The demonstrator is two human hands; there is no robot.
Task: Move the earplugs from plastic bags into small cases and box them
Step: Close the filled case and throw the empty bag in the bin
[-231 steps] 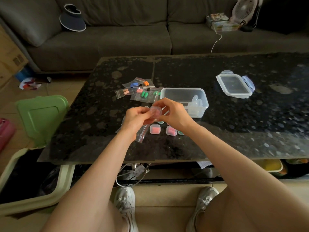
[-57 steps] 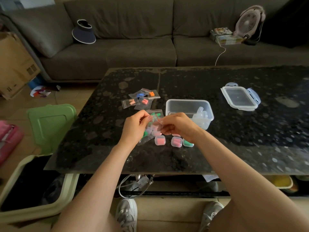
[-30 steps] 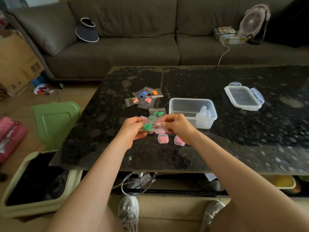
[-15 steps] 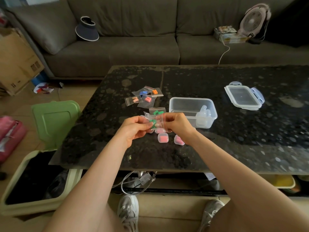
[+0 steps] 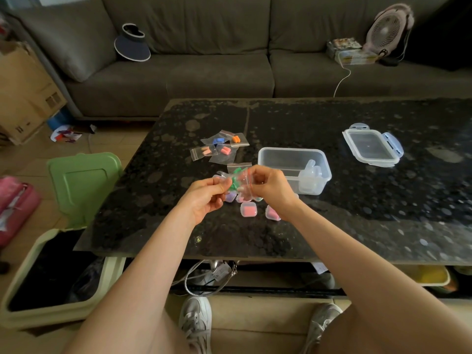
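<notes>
Above the black table (image 5: pixel 357 226), my left hand (image 5: pixel 203 198) and my right hand (image 5: pixel 268 189) both pinch a small clear plastic bag (image 5: pixel 238 181) with green earplugs inside. Under the hands lie several small cases: a pink one (image 5: pixel 248 209), another pink one (image 5: pixel 272 213) and a purple one (image 5: pixel 230 197). Farther back lie several bags with blue (image 5: pixel 217 141), orange (image 5: pixel 236 139) and pink (image 5: pixel 226 150) earplugs. A clear plastic box (image 5: pixel 281 162) stands to the right with empty small cases (image 5: pixel 310 175) inside.
The box's lid (image 5: pixel 371 145) lies flat at the right of the table. A bin with a raised green lid (image 5: pixel 81 182) stands on the floor at the left. Behind the table is a grey sofa (image 5: pixel 204 72) with a visor and a fan.
The two hands lifted the bag of green earplugs a little and turned it between the fingertips. Before that, a filled case was put down and this bag was picked up.
</notes>
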